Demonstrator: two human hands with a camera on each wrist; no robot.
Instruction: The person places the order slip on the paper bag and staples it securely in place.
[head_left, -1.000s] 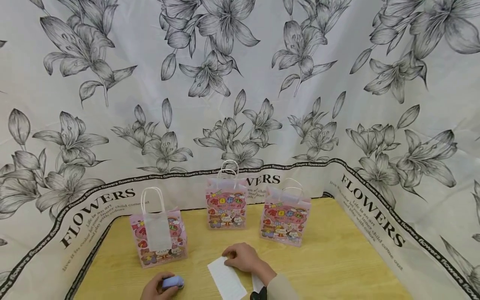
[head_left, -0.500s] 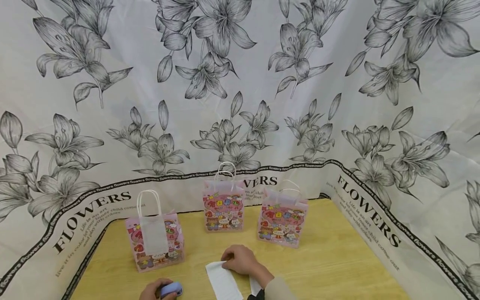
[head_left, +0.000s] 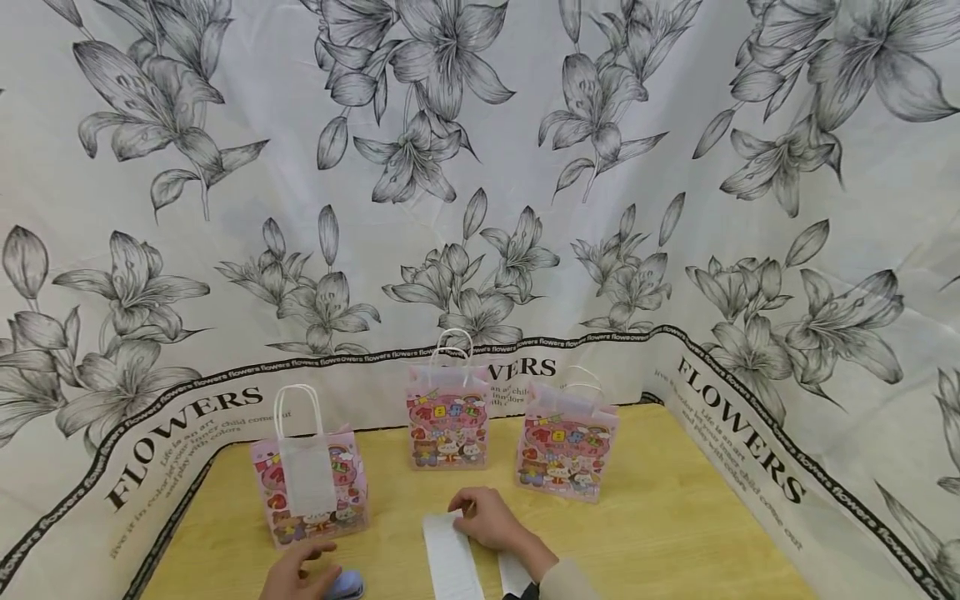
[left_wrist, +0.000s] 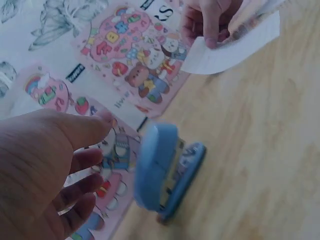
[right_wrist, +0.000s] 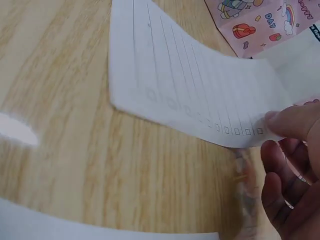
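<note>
In the right wrist view, my right hand (head_left: 491, 521) pinches one end of a lined paper slip (right_wrist: 185, 80) between thumb and fingers. The slip has a row of small printed boxes along one edge and curves above the wooden table. My left hand (head_left: 296, 573) is beside a blue stapler (left_wrist: 157, 167), fingers loosely spread and apart from it in the left wrist view. The stapler rests on the table. Behind the left hand stands a pink cartoon-print gift bag (head_left: 348, 492) with a white sheet (head_left: 309, 479) over its front.
Two more pink gift bags stand farther back, a middle bag (head_left: 447, 425) and a right bag (head_left: 566, 450). Another white paper (head_left: 513, 577) lies under my right wrist. A flower-print curtain (head_left: 480, 275) borders the yellow wood table (head_left: 675, 517).
My left hand has let go of the stapler and drawn back to its left, fingers spreading. The paper slip in my right hand has turned and shifted slightly right.
</note>
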